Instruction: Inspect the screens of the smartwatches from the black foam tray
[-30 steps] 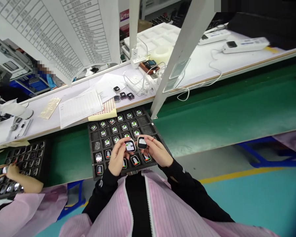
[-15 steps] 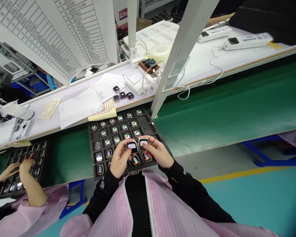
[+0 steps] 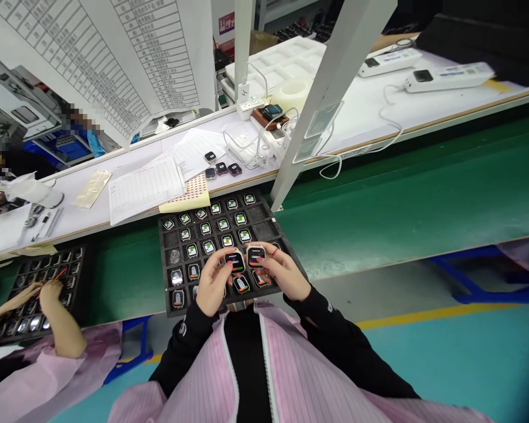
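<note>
My left hand (image 3: 214,281) grips a square smartwatch case (image 3: 235,262) without a strap, its screen lit dark with green and orange at the bottom. In my right hand (image 3: 286,271) is a second smartwatch case (image 3: 256,256), pale-rimmed, with a similar lit screen and my thumb at its face. The two watches are held side by side above a black compartment tray (image 3: 170,239). Several more watches sit in the tray's cells, many with green-and-white screens, such as one watch (image 3: 241,284) just below my hands.
A co-worker's hands (image 3: 50,292) work over another black tray (image 3: 86,276) at the left. Papers (image 3: 145,183), several small watch cases (image 3: 221,168) and a power strip (image 3: 249,107) lie on the white shelf. A slanted white post (image 3: 317,100) rises behind my tray.
Both held watches' screens have changed from white pages to dark ones with coloured bars. My thumbs have shifted slightly on them. The co-worker's hands have moved a little.
</note>
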`<state>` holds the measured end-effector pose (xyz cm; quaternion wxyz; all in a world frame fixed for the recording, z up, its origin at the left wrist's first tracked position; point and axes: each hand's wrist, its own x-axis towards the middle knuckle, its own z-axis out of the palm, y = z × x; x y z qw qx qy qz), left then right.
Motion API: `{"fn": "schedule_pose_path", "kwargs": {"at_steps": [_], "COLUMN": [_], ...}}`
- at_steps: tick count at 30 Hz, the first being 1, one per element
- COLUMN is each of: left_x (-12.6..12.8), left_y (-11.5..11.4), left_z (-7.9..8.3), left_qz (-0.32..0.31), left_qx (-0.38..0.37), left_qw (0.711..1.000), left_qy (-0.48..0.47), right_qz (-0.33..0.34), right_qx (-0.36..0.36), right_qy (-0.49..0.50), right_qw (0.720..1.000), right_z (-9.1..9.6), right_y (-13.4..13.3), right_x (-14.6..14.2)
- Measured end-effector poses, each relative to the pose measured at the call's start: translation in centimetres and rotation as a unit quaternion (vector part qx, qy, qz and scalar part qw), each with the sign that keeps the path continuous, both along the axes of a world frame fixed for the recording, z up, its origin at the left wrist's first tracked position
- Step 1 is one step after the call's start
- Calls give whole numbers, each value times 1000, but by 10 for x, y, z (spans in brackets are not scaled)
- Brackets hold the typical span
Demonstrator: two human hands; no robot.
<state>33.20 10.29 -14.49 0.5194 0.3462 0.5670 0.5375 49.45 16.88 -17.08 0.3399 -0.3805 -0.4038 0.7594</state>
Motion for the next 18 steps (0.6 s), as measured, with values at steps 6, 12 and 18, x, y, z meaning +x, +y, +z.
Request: {"fn": "schedule_pose_path", "kwargs": {"at_steps": [6, 12, 18], "left_x": [4, 6, -4], "left_y": [1, 3, 3], "left_z": [4, 7, 12], "left_qz": [-4, 21, 22], "left_qx": [0, 1, 18], "left_qw": [1000, 1000, 1000], "left_qy": [-8, -12, 3], "right_qz": [13, 12, 47], "right_qx": [23, 22, 53], "right_qy": [17, 23, 60], "right_qw": [1000, 999, 996], "right_z": [-3, 1, 12], "right_y": [-1, -2, 2], "right_x": [3, 3, 6]}}
